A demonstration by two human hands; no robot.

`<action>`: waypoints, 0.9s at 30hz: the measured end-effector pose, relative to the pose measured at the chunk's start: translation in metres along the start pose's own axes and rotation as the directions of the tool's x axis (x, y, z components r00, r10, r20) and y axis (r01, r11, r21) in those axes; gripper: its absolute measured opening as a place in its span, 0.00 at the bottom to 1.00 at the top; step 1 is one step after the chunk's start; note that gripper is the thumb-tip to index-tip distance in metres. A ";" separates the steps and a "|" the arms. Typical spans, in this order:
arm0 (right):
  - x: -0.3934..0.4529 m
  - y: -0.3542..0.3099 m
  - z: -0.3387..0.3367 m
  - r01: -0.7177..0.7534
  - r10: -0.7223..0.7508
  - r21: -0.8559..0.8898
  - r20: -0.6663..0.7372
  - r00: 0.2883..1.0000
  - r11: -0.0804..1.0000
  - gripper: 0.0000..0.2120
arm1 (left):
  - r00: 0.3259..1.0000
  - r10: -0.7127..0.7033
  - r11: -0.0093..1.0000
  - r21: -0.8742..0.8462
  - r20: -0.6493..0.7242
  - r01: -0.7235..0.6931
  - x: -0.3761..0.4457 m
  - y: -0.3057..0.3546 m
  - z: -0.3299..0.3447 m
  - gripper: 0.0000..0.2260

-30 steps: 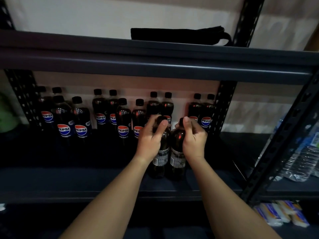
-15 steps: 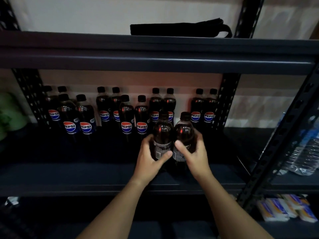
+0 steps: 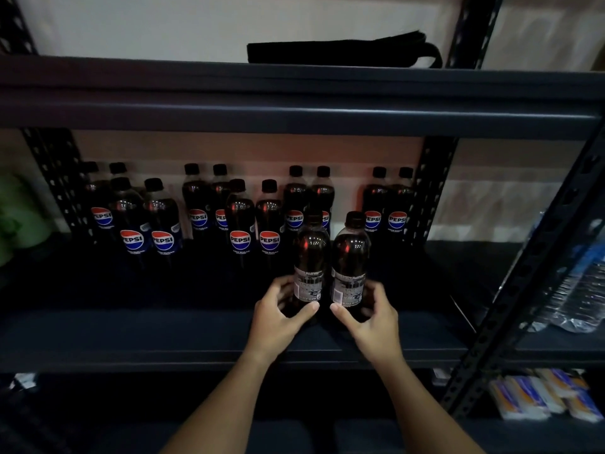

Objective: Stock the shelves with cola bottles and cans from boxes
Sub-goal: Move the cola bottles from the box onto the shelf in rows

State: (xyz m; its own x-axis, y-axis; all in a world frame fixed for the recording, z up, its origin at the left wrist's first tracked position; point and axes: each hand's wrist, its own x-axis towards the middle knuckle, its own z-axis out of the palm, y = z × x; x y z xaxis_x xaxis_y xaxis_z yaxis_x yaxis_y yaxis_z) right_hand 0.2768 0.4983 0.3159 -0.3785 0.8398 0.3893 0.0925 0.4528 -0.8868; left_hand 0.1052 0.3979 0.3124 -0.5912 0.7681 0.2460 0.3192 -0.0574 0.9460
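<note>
Both forearms reach up to the shelf [image 3: 196, 339]. The left hand [image 3: 278, 317] curls round the left bottle [image 3: 309, 257]. The right hand [image 3: 371, 317] grips the right bottle [image 3: 350, 260]

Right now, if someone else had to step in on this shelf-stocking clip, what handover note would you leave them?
Left hand: fingers curled round the base of the left front bottle.
Right hand: the same on the right front bottle.
Both bottles stand upright, side by side, on the middle shelf, plain label backs toward the camera, ahead of the stocked Pepsi bottles, which stand in pairs along the back with logos forward.
Done: back pairs placed.
Left: probably turn these two logo-forward, push them in line, let go, fetch more. No boxes or cans in view.
</note>
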 end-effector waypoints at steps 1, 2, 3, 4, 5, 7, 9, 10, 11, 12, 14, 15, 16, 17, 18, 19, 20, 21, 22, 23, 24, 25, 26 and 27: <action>-0.001 0.001 0.000 0.004 -0.004 -0.005 0.003 1.000 1.000 0.24 | 1.000 0.001 1.000 -0.005 0.008 -0.001 0.000 0.000 0.000 0.25; -0.001 0.001 0.001 0.005 -0.005 -0.012 0.011 1.000 1.000 0.24 | 1.000 0.003 1.000 -0.008 0.013 -0.003 0.001 -0.001 0.000 0.24; -0.001 0.003 0.001 0.004 -0.004 -0.024 0.022 1.000 1.000 0.24 | 1.000 0.005 1.000 -0.010 0.019 -0.005 0.001 -0.001 0.001 0.23; -0.001 0.004 0.001 0.003 -0.002 -0.037 0.037 0.999 0.999 0.25 | 1.000 0.010 1.000 -0.001 0.025 -0.010 0.001 0.000 0.001 0.23; 0.000 0.006 0.001 0.002 0.000 -0.050 0.050 0.999 0.999 0.26 | 0.999 0.018 1.000 0.006 0.033 -0.018 0.001 0.000 0.002 0.23; 0.000 0.008 0.003 -0.006 0.011 -0.081 0.060 0.998 0.997 0.31 | 0.999 0.029 0.999 0.021 0.046 -0.030 0.002 0.000 0.003 0.23; 0.000 0.009 0.004 0.002 0.004 -0.123 0.045 0.999 0.992 0.38 | 0.999 0.036 0.998 0.042 0.040 -0.038 0.001 0.003 0.003 0.24; 0.000 0.008 0.005 0.017 -0.012 -0.141 0.039 0.999 0.990 0.41 | 0.999 0.041 0.997 0.057 0.019 -0.042 0.001 0.003 0.003 0.28; 0.000 0.007 0.005 0.028 -0.023 -0.150 0.036 0.999 0.988 0.42 | 0.999 0.044 0.997 0.070 -0.009 -0.043 0.001 0.002 0.004 0.32; 0.000 0.007 0.005 0.027 -0.021 -0.146 0.038 0.999 0.989 0.43 | 0.998 0.047 0.996 0.079 -0.036 -0.044 0.001 0.002 0.004 0.34; 0.000 0.006 0.004 0.005 0.000 -0.113 0.044 0.999 0.994 0.43 | 0.997 0.050 0.995 0.091 -0.063 -0.045 0.001 0.001 0.004 0.33; 0.000 0.006 0.003 -0.009 0.013 -0.099 0.043 0.999 0.995 0.42 | 0.997 0.045 0.995 0.094 -0.061 -0.039 0.000 0.002 0.004 0.31; 0.000 0.006 0.002 -0.022 0.025 -0.092 0.038 0.999 0.996 0.41 | 0.998 0.036 0.995 0.097 -0.058 -0.030 0.001 0.001 0.003 0.31; 0.000 0.006 0.002 -0.029 0.032 -0.088 0.031 0.999 0.996 0.40 | 0.998 0.029 0.995 0.097 -0.053 -0.024 0.001 0.001 0.002 0.29; 0.000 0.006 0.002 -0.031 0.034 -0.083 0.026 0.999 0.996 0.39 | 0.998 0.027 0.996 0.089 -0.050 -0.023 0.002 0.001 0.001 0.28; 0.000 0.006 0.001 -0.031 0.033 -0.077 0.020 0.999 0.997 0.38 | 0.998 0.028 0.997 0.079 -0.049 -0.024 0.002 0.000 0.001 0.26; 0.000 0.007 0.001 -0.028 0.029 -0.068 0.015 0.999 0.997 0.37 | 0.998 0.030 0.997 0.072 -0.046 -0.027 0.002 0.000 0.000 0.24; 0.001 0.008 0.001 -0.024 0.025 -0.061 0.013 1.000 0.998 0.35 | 0.999 0.035 0.997 0.070 -0.040 -0.032 0.001 0.000 0.000 0.23; 0.001 0.009 0.001 -0.021 0.022 -0.057 0.018 1.000 0.998 0.34 | 0.999 0.035 0.997 0.072 -0.033 -0.032 0.001 0.000 0.000 0.22; 0.002 0.010 0.001 -0.019 0.020 -0.060 0.028 0.999 0.998 0.33 | 0.999 0.036 0.997 0.072 -0.023 -0.034 0.001 0.001 0.000 0.21; 0.002 0.010 0.001 -0.016 0.019 -0.066 0.043 0.999 0.998 0.32 | 0.999 0.041 0.997 0.072 -0.013 -0.040 0.001 0.001 0.000 0.21; 0.002 0.010 0.001 -0.016 0.020 -0.073 0.057 0.998 0.997 0.33 | 0.999 0.049 0.996 0.072 0.000 -0.049 0.001 0.001 0.001 0.21; 0.003 0.009 0.001 -0.018 0.023 -0.075 0.067 0.997 0.997 0.33 | 0.998 0.060 0.995 0.078 0.016 -0.062 0.001 0.002 0.001 0.21; 0.003 0.008 0.001 -0.022 0.027 -0.076 0.070 0.997 0.997 0.34 | 0.997 0.068 0.994 0.089 0.033 -0.070 0.001 0.002 0.002 0.21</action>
State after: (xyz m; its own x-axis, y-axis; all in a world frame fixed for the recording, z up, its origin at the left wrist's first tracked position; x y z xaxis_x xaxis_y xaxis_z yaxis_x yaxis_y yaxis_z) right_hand 0.2757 0.5041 0.3094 -0.4392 0.8287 0.3470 0.1704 0.4561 -0.8735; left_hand 0.1063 0.3995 0.3140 -0.5435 0.7831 0.3023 0.4249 -0.0540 0.9036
